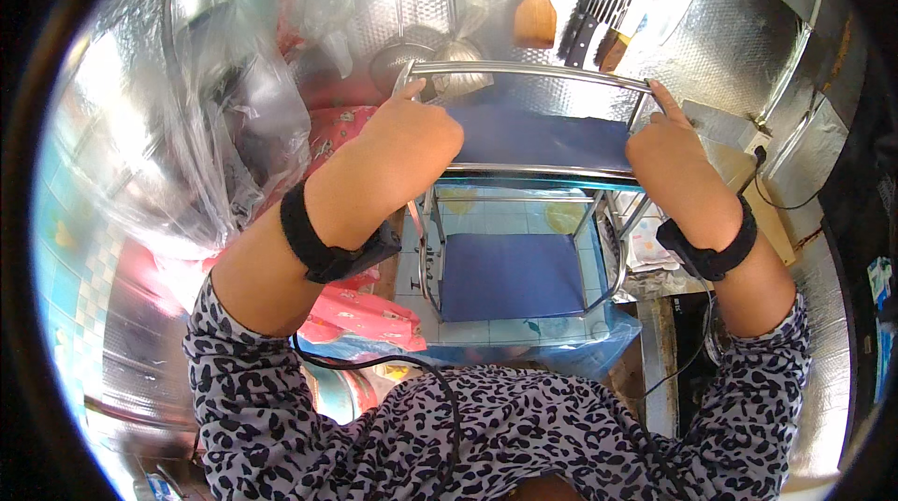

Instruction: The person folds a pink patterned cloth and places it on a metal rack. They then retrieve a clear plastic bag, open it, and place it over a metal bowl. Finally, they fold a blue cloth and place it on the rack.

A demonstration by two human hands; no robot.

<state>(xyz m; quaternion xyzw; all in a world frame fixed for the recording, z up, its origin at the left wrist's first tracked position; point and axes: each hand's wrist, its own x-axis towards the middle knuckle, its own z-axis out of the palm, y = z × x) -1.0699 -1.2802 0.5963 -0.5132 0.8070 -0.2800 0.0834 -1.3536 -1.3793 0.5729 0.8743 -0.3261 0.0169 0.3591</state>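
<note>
A metal-framed rack with two blue-lined tiers stands before me on a tiled surface. Its upper shelf lies between my hands; the blue sheet of the lower shelf shows beneath. My left hand grips the upper left corner of the frame, its index finger or thumb along the tube. At the upper right corner my right hand holds the frame, one finger extended up to the top bar. Both hands' undersides are hidden. Each wrist wears a black strap.
Clear plastic bags hang at left above pink printed cloth. A wooden spatula, a strainer and a knife hang on the foil-covered wall. Right of the rack are a board and a black cable.
</note>
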